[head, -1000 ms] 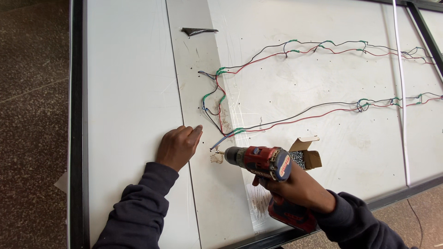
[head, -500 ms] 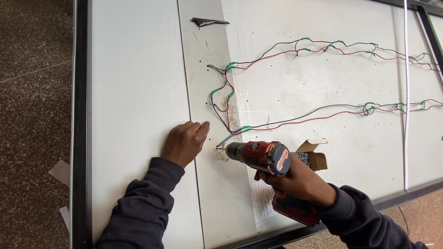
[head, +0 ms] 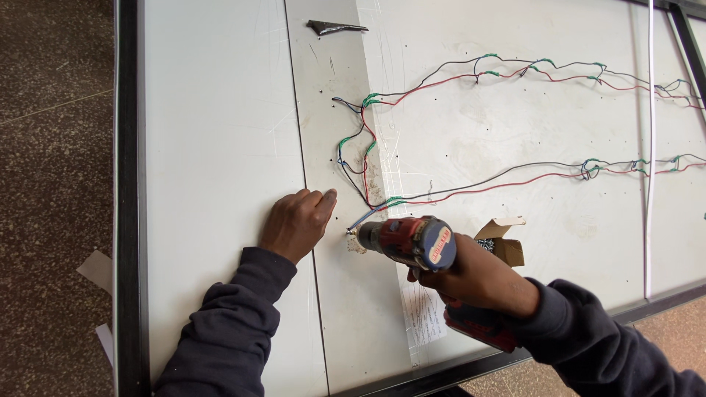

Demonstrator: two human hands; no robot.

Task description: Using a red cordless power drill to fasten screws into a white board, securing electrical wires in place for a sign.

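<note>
The right hand [head: 478, 279] is closed around the grip of a red cordless drill [head: 415, 241], which lies almost flat, its tip touching a grey metal strip [head: 323, 132] on the white panel [head: 213, 147]. The left hand [head: 296, 223] lies loosely curled on the panel, fingers bent, pressing just left of the drill tip and holding nothing. Red, black and green wires [head: 471, 187] run from the drill tip to the far right. A small open cardboard box [head: 504, 241] is just right of the drill.
</note>
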